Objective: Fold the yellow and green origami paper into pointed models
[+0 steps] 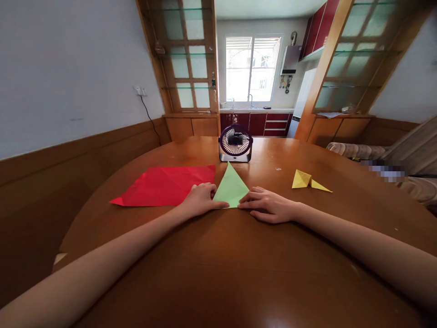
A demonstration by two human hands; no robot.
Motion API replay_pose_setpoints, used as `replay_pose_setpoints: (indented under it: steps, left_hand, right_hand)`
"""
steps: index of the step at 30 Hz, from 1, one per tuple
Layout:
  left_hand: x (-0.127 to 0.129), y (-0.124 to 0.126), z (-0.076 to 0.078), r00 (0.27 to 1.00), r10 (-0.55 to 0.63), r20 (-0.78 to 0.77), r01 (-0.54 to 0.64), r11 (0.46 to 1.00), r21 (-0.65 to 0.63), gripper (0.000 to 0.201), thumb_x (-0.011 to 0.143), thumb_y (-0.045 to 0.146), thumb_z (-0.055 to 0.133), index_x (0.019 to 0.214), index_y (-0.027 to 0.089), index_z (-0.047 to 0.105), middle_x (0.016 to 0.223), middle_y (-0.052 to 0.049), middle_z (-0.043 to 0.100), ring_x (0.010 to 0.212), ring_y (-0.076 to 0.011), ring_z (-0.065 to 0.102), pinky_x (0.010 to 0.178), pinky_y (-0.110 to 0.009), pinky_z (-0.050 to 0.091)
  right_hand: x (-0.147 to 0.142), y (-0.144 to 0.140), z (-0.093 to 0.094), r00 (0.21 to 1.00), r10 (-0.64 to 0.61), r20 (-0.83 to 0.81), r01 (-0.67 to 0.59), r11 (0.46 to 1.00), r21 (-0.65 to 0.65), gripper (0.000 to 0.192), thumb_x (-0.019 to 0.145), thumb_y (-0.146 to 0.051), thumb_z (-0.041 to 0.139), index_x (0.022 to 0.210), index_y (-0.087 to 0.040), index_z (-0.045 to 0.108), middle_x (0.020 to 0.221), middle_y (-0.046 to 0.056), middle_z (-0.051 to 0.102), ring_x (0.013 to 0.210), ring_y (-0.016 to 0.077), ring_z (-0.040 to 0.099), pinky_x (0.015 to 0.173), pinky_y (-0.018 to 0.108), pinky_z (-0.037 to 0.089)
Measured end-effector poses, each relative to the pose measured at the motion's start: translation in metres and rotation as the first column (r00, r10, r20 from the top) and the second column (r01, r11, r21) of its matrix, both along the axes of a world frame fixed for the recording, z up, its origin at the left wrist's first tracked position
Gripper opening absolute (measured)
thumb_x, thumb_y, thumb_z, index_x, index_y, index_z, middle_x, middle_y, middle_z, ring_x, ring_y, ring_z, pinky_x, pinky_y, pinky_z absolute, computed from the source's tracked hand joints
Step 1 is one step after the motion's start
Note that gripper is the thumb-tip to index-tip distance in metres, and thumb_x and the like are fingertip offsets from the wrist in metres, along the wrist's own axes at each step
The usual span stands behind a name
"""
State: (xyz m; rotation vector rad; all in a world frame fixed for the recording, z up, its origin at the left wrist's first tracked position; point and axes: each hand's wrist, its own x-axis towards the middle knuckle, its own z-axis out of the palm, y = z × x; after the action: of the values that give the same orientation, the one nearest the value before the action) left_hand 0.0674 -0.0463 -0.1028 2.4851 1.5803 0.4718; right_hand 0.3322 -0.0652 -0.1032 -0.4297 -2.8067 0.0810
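Currently my left hand (200, 199) and right hand (266, 205) press flat on the green paper (231, 187). It's folded into a triangle, apex pointing away, red sheet (164, 184) just left.

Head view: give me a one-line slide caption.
Left hand and right hand press a green paper triangle on the table, beside red paper.

Glossy wood table (239, 264); matt green paper (231, 189), seemingly smooth.

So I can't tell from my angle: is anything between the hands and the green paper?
Nothing visible. The left hand and right hand both rest directly on the near corners of the green paper, flat on the table.
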Motion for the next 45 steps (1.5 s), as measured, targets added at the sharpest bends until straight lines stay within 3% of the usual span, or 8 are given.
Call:
replay_pose_setpoints:
  steps: [3,11,19,28,36,40,45]
  left_hand:
    - [0.007,-0.002,-0.004,0.998,0.028,-0.052,-0.024,0.997,0.073,0.054,0.071,0.072,0.058,0.075,0.019,0.054,0.086,-0.006,0.064,0.084,-0.0265,0.059,0.071,-0.033,0.035]
    - [0.007,-0.003,-0.005,0.996,0.013,-0.089,-0.003,0.994,0.112,0.062,0.073,0.075,0.053,0.093,0.016,0.057,0.101,-0.012,0.065,0.099,-0.0331,0.058,0.081,-0.04,0.037]
    - [0.012,-0.003,-0.007,0.997,0.063,-0.042,-0.061,0.997,0.048,0.07,0.066,0.078,0.058,0.102,0.018,0.055,0.11,-0.014,0.064,0.107,-0.0355,0.054,0.086,-0.04,0.035]
    - [-0.009,0.002,0.016,1.0,0.013,0.018,-0.008,0.971,-0.24,0.069,0.056,0.068,0.073,0.101,0.02,0.052,0.088,-0.003,0.063,0.082,-0.0242,0.059,0.067,-0.029,0.035]
    - [-0.028,0.014,0.014,0.995,-0.043,0.092,0.077,0.913,-0.4,0.067,0.053,0.062,0.077,0.101,0.021,0.051,0.079,0.001,0.054,0.072,-0.0169,0.05,0.058,-0.025,0.034]
    - [-0.026,0.012,0.011,0.978,-0.072,0.197,0.149,0.897,-0.415,0.056,0.057,0.057,0.076,0.092,0.02,0.052,0.079,0.001,0.053,0.069,-0.0148,0.049,0.058,-0.024,0.034]
    - [-0.015,0.003,0.011,0.987,-0.081,0.142,0.117,0.957,-0.266,0.043,0.068,0.058,0.065,0.081,0.019,0.053,0.079,0.0,0.056,0.073,-0.0167,0.051,0.06,-0.025,0.032]
  right_hand:
    - [0.0,0.0,0.0,1.0,-0.008,0.018,0.008,1.0,-0.004,0.04,0.094,-0.023,0.043,0.132,-0.015,0.055,0.119,0.014,0.059,0.106,0.0246,0.051,0.097,0.044,0.041]
    - [-0.001,0.0,0.0,1.0,0.0,0.031,-0.001,0.999,0.036,0.041,0.094,-0.022,0.043,0.133,-0.015,0.053,0.12,0.014,0.059,0.106,0.0251,0.051,0.096,0.045,0.041]
    - [0.0,0.005,-0.009,0.981,0.053,-0.188,-0.054,0.999,0.0,0.028,0.09,-0.02,0.05,0.113,-0.015,0.066,0.11,0.012,0.069,0.099,0.0226,0.059,0.088,0.041,0.05]
    - [0.004,0.006,-0.009,0.975,0.014,-0.221,-0.031,0.996,-0.078,0.021,0.092,-0.019,0.05,0.094,-0.015,0.071,0.095,0.01,0.068,0.083,0.0175,0.061,0.078,0.035,0.05]
    - [0.008,0.006,-0.007,0.983,0.002,-0.181,-0.027,0.99,-0.136,0.021,0.093,-0.022,0.051,0.098,-0.015,0.07,0.098,0.01,0.066,0.087,0.0178,0.06,0.083,0.036,0.049]
    - [0.008,0.008,-0.01,0.973,0.004,-0.229,-0.035,0.99,-0.134,0.022,0.093,-0.022,0.051,0.102,-0.015,0.07,0.097,0.011,0.066,0.087,0.0182,0.06,0.082,0.036,0.049]
    - [0.005,0.005,-0.009,0.972,0.019,-0.234,-0.041,0.995,-0.087,0.021,0.092,-0.022,0.052,0.102,-0.015,0.069,0.095,0.011,0.066,0.084,0.0186,0.06,0.079,0.035,0.05]
